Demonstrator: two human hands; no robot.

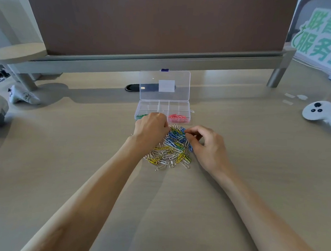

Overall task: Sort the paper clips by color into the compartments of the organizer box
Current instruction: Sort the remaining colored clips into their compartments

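Observation:
A heap of blue, yellow and white paper clips (172, 148) lies on the desk just in front of a clear organizer box (163, 105) whose lid stands open. Pink clips (177, 118) fill its near right compartment, and green clips (141, 116) show in the near left one. My left hand (150, 131) is curled at the heap's far left edge, partly covering the box front; what its fingers hold is hidden. My right hand (206, 145) sits at the heap's right side, thumb and fingers pinching at blue clips.
A brown desk divider (157, 24) on a grey rail stands behind the box. A white controller (320, 113) lies at the far right, a green-lettered sign (325, 38) behind it. A small white object (22, 97) lies at the left, near a dark cable port (131, 88).

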